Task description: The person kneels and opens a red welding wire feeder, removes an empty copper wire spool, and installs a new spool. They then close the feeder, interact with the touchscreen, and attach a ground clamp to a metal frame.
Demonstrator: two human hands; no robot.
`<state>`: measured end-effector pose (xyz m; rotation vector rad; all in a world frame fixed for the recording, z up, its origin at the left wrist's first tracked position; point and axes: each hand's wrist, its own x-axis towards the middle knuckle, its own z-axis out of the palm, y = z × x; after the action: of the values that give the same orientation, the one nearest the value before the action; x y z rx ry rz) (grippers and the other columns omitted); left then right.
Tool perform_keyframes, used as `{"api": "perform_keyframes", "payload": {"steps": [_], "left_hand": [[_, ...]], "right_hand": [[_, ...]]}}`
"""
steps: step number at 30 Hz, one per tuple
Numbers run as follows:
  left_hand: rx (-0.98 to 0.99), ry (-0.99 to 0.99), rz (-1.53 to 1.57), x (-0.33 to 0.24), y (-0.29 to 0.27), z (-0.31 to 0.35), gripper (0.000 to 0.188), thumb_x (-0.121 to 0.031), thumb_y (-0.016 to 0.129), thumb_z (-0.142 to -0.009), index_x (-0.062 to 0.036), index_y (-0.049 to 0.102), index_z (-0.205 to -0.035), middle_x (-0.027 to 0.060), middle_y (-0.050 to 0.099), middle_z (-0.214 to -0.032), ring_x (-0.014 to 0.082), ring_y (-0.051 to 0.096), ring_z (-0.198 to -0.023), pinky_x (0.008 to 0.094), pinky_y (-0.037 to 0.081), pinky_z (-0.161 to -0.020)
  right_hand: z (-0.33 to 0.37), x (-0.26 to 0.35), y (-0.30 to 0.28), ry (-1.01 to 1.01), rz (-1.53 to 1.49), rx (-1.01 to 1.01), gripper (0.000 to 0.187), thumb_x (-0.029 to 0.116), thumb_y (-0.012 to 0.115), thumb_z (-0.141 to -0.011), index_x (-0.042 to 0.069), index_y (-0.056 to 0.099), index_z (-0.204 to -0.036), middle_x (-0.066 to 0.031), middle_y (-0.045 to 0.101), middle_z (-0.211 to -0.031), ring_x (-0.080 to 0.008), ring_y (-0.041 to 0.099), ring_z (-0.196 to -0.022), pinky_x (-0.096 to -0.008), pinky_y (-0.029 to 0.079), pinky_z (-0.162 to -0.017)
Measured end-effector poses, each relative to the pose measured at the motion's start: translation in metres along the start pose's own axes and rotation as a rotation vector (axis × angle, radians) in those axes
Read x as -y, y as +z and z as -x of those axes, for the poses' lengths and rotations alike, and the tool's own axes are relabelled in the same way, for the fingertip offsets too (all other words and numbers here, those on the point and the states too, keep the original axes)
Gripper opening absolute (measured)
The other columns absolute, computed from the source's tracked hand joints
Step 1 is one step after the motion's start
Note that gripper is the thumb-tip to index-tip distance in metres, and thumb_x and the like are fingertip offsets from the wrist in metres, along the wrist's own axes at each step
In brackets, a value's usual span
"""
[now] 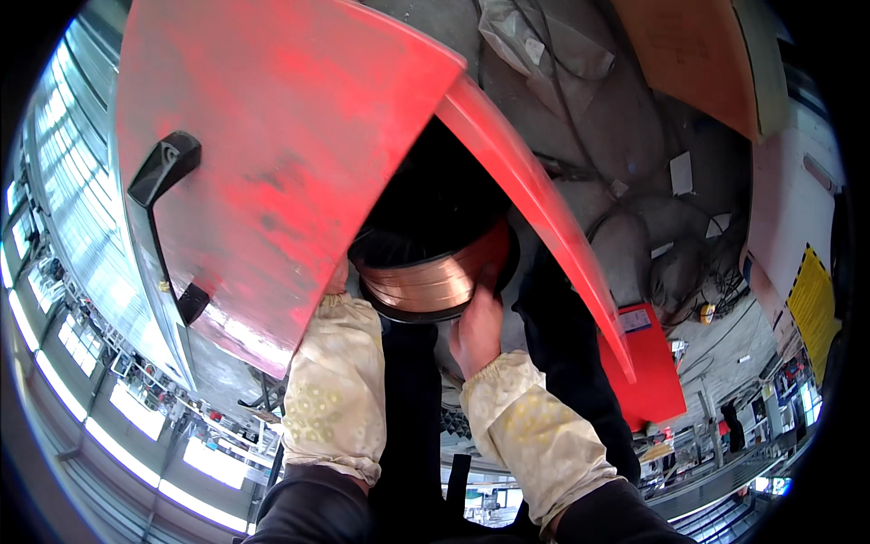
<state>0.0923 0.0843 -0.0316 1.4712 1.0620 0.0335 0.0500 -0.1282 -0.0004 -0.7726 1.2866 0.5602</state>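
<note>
A spool of copper-coloured wire (421,283) with black flanges sits tilted in the dark opening of a red metal housing. My right hand (478,328) grips the spool's near right side, its thumb up against the wound wire and the other fingers mostly out of sight. At the spool's left edge is my left hand (338,277); the red panel (272,172) covers most of it, so its fingers are hidden. Pale stained sleeve covers run over both forearms. A black handle (163,231) is fixed along the panel's left part.
Right of the opening, a curved red edge (544,208) sweeps down past my leg. Beyond it lie cables, clear plastic wrap (544,50) and paper scraps on the grey floor. A flat red piece (645,367) lies at right, below a cardboard box (693,59) and a yellow sign (813,304).
</note>
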Motion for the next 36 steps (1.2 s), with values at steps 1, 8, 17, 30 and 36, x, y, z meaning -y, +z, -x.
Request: {"api": "perform_keyframes", "payload": {"steps": [1,8,17,30,36], "left_hand": [[-0.013,0.005,-0.018,0.003,-0.009,0.002,0.05,-0.037,0.056,-0.102,-0.0014,0.048,-0.136,0.0128,0.06,-0.117,0.0229,0.06,-0.106,0.0367,0.051,-0.093],[-0.042,0.101,-0.419,0.001,-0.018,0.02,0.052,-0.035,0.042,-0.107,0.0025,0.042,-0.143,0.0191,0.056,-0.135,0.0265,0.052,-0.129,0.0372,0.036,-0.112],[0.444,0.495,-0.602,-0.029,-0.013,0.065,0.036,-0.026,0.063,-0.095,0.0004,0.064,-0.121,0.0144,0.062,-0.126,0.0289,0.058,-0.118,0.0378,0.044,-0.103],[0.452,0.631,-0.849,-0.046,0.006,0.072,0.021,-0.007,0.069,-0.089,0.0005,0.07,-0.108,0.0142,0.069,-0.11,0.0285,0.066,-0.102,0.0344,0.051,-0.091],[0.387,0.647,-0.813,-0.046,0.01,0.078,0.017,0.0,0.069,-0.086,0.0011,0.071,-0.103,0.0135,0.072,-0.104,0.0269,0.069,-0.096,0.0333,0.053,-0.087]], "right_hand": [[0.002,-0.001,0.001,0.001,0.001,0.003,0.058,0.047,0.046,-0.104,-0.004,0.053,-0.131,-0.0095,0.064,-0.127,-0.0193,0.06,-0.114,-0.0326,0.044,-0.101],[-0.004,-0.013,-0.006,-0.146,0.014,-0.032,0.05,0.04,0.046,-0.106,-0.003,0.057,-0.128,-0.009,0.065,-0.123,-0.0171,0.061,-0.111,-0.0319,0.044,-0.099],[0.002,-0.014,0.012,-0.062,-0.343,0.188,0.067,0.054,0.044,-0.103,-0.001,0.044,-0.141,-0.0073,0.051,-0.14,-0.0191,0.046,-0.128,-0.0336,0.033,-0.11],[-0.043,-0.045,0.003,0.103,-0.496,0.295,0.062,0.054,0.048,-0.099,0.007,0.05,-0.139,-0.0117,0.056,-0.139,-0.0251,0.052,-0.128,-0.0414,0.041,-0.108],[-0.054,-0.043,0.028,0.086,-0.457,0.325,0.06,0.053,0.048,-0.099,0.007,0.051,-0.138,-0.0118,0.057,-0.137,-0.0252,0.053,-0.126,-0.0412,0.042,-0.106]]}}
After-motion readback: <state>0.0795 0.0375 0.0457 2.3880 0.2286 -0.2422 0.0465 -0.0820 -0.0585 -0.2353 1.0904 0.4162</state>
